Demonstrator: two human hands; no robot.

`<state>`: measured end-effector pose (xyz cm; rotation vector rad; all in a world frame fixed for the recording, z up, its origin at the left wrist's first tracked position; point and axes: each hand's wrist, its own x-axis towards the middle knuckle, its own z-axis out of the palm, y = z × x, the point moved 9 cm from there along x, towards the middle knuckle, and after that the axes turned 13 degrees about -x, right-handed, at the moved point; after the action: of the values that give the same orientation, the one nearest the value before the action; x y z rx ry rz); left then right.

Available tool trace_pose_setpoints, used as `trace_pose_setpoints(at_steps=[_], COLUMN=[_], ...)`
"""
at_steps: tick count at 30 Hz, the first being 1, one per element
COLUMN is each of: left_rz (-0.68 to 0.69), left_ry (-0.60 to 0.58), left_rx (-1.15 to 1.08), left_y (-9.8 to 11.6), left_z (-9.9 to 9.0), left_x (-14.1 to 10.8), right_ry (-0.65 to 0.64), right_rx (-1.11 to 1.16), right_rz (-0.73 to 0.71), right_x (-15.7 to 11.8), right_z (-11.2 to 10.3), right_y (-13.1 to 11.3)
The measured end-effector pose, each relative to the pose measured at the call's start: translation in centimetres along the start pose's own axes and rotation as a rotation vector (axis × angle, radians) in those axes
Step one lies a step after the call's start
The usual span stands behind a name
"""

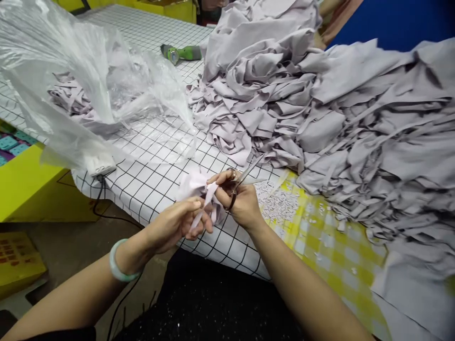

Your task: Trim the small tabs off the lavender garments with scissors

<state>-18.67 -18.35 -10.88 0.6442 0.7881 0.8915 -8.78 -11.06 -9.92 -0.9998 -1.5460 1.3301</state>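
Pale lilac-grey cloth, piled in a large crumpled heap (270,94), serves as landmark. Before its near edge, the onlooker sees the working pair of hands. The right hand (245,203) carries metal scissors with dark finger loops (249,171), blades parted and directed toward the heap; its thumb and forefinger pinch a narrow pale lilac fabric strip (210,193). The grip presumably frees the fingertips without the scissors being put down. The left hand (177,220), partly curled, holds the strip's lower part, probably to steady it.

Tiny pale clippings (279,203) lie just off the heap's near edge, partly on a yellow-and-white checked sheet (341,255), which perhaps keeps them off the white grid-patterned tablecloth (152,182). Left of the heap stands a clear, crinkled plastic bag (88,61), its mouth apparently left loose for access.

Obscured features: the left palm is turned away, so its exact finger contact is uncertain; film blurs the bagged cloth; a green-and-dark handheld object (188,53) beside the heap cannot be identified; behind the heap, another person's arm (332,21) is largely cut off.
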Motion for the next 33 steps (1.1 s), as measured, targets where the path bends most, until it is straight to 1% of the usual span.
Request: trace_pose_setpoints(at_steps=[1, 2, 3, 5, 7, 8, 10, 11, 12, 14, 16, 18, 20, 22, 24, 26, 28, 30, 31, 33], left_rz=[-0.028, -0.028, 0.002, 0.113, 0.250, 0.313, 0.415, 0.437, 0.429, 0.340, 0.222, 0.177, 0.212, 0.313, 0.430, 0.493, 0.474, 0.417, 0.388, 0.345], left_ry=[-0.037, -0.049, -0.038, 0.028, 0.086, 0.096, 0.058, 0.009, -0.048, -0.155, -0.207, -0.203, -0.172, -0.111, -0.034, -0.007, -0.012, -0.005, 0.000, -0.010], left_rx=[-0.030, -0.020, 0.030, 0.226, 0.496, 0.639, 0.886, 0.964, 0.998, 0.923, 0.752, 0.615, 0.549, 0.560, 0.600, 0.569, 0.430, 0.297, 0.266, 0.279], left_y=[-0.5, -0.7, -0.6, 0.3, 1.9, 2.7, 4.1, 4.4, 4.6, 4.6, 4.3, 4.0, 3.8, 3.8, 3.8, 3.4, 2.6, 1.5, 0.9, -0.2], left_z=[0.7, 1.1, 1.2, 1.0, 1.0, 1.2, 2.2, 2.8, 3.5, 4.5, 5.1, 5.7, 6.1, 6.2, 6.3, 6.4, 6.4, 6.2, 6.1, 6.5], left_x=[0.5, 0.9, 1.2, 1.5, 1.3, 1.1, 0.6, 0.5, 0.4, 0.6, 1.1, 1.8, 2.7, 3.6, 4.4, 5.1, 5.9, 6.5, 6.7, 7.0], right_ry=[0.002, 0.003, 0.003, 0.012, 0.002, -0.019, -0.073, -0.099, -0.121, -0.158, -0.201, -0.232, -0.188, -0.068, 0.071, 0.143, 0.126, 0.078, 0.064, 0.068], right_rx=[0.016, 0.021, 0.018, 0.021, 0.057, 0.088, 0.161, 0.198, 0.233, 0.288, 0.341, 0.407, 0.476, 0.515, 0.528, 0.517, 0.460, 0.326, 0.222, -0.052], right_rz=[0.034, 0.080, 0.127, 0.194, 0.234, 0.252, 0.293, 0.319, 0.347, 0.401, 0.446, 0.471, 0.468, 0.452, 0.433, 0.429, 0.423, 0.397, 0.367, 0.288], right_x=[-0.1, -0.4, -0.7, -1.2, -1.4, -1.4, -1.2, -1.0, -0.9, -0.7, -1.0, -1.7, -2.4, -3.2, -4.0, -5.0, -5.9, -6.9, -7.4, -8.4], right_z=[-0.5, -1.0, -1.4, -2.3, -3.0, -3.1, -3.1, -2.9, -2.7, -1.8, -0.6, 0.5, 0.8, 0.1, -1.0, -1.9, -2.6, -3.9, -5.0, -7.6], right_y=[0.1, 0.4, 0.8, 1.7, 2.4, 2.7, 2.9, 2.9, 3.0, 3.0, 3.2, 3.6, 4.2, 5.0, 5.8, 6.4, 6.3, 5.7, 5.1, 3.5])
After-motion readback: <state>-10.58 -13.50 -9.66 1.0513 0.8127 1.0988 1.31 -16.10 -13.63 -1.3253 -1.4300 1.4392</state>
